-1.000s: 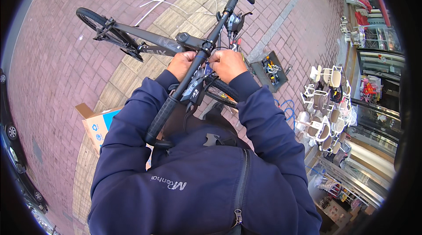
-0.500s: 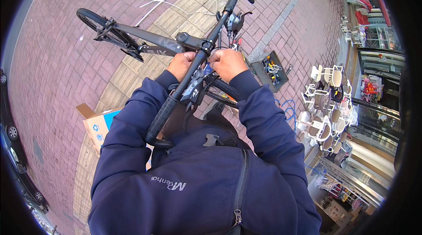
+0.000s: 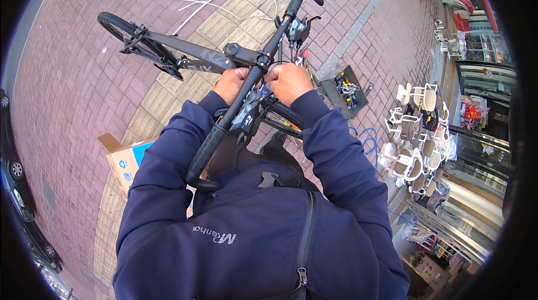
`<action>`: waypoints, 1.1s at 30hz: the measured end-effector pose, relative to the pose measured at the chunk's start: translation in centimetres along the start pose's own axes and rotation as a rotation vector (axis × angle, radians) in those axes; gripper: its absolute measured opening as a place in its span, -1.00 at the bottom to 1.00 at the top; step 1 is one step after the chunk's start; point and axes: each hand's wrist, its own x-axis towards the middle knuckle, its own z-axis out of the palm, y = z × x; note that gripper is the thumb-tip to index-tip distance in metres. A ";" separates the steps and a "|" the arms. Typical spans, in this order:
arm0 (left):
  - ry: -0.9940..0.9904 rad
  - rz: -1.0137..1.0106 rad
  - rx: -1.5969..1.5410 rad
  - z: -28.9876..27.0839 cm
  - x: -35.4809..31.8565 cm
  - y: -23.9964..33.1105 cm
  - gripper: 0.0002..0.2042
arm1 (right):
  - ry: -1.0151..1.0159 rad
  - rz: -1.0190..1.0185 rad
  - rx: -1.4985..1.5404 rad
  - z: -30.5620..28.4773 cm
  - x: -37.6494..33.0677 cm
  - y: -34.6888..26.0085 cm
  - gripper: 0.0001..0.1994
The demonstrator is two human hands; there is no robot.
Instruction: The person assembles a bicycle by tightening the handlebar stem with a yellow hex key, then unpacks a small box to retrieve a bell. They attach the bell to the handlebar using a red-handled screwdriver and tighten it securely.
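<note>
Bicycle [image 3: 188, 46] stands on the brick pavement [image 3: 73, 75] before the person, rear wheel [image 3: 115, 24] far off to the left, front end close in; that nearness presumably lets both arms reach the front without stretching.

Pile of white child seats [image 3: 413, 157]: on the right, well apart from the bicycle.

Cardboard box [image 3: 120, 162]: on the ground at left, flap up, partly hidden by the left sleeve [image 3: 168, 148].

Front wheel [image 3: 286, 112]: near the person's leg [image 3: 273, 143]; the leg may help steady it, contact not confirmed.

Handlebar [image 3: 274, 42]: runs slantwise, 1 end by the waist, the other pointing away. Probably braced by the body at the near end.

Tool tray [image 3: 332, 91]: mixed tools inside, on the bricks beyond the right hand [image 3: 290, 83], likely set there for easy reach.

Brake levers [image 3: 245, 118]: 2, 1 on each side of the handlebar.

Left hand [image 3: 231, 84]: fingers curled inward, behind the handlebar, next to the frame. Right hand: fingers bunched opposite, near the stem [image 3: 244, 52]. Both seem directed at 1 small spot. What they pinch: cannot tell, handlebar and knuckles block the view.

Small blue piece [image 3: 265, 91]: just below the right fingertips; kind unclear.
</note>
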 end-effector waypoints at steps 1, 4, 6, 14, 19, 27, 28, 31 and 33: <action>0.007 -0.012 0.010 -0.1 0.0 0.0 -0.89 | 0.009 0.001 -0.012 0.1 0.0 0.0 -0.80; 0.024 -0.039 0.019 -0.1 0.1 0.1 -0.89 | 0.040 -0.003 0.006 0.5 0.0 0.2 -0.80; 0.024 -0.035 0.023 -0.1 0.0 0.1 -0.89 | 0.049 -0.022 0.024 0.6 -0.2 0.3 -0.80; -0.039 -0.079 0.074 -0.4 0.3 0.5 -0.85 | 0.006 -0.057 0.098 0.1 -0.3 0.5 -0.80; -0.108 -0.163 0.114 -1.2 0.6 0.4 -0.81 | -0.015 -0.041 0.188 0.4 -0.3 0.5 -0.76; -0.072 0.002 0.461 -3.7 1.9 -1.0 -0.85 | 0.022 -0.058 0.125 1.9 0.5 0.5 -0.84; -0.031 0.034 0.493 -3.8 2.1 -1.3 -0.84 | 0.003 -0.026 0.124 2.1 0.8 0.4 -0.85; -0.035 -0.019 0.286 -4.5 2.2 -1.3 -0.89 | 0.038 0.010 0.187 2.5 1.0 0.4 -0.84; -0.004 -0.054 0.316 -5.4 2.2 -0.7 -0.93 | 0.054 -0.021 0.198 2.8 1.0 0.4 -0.83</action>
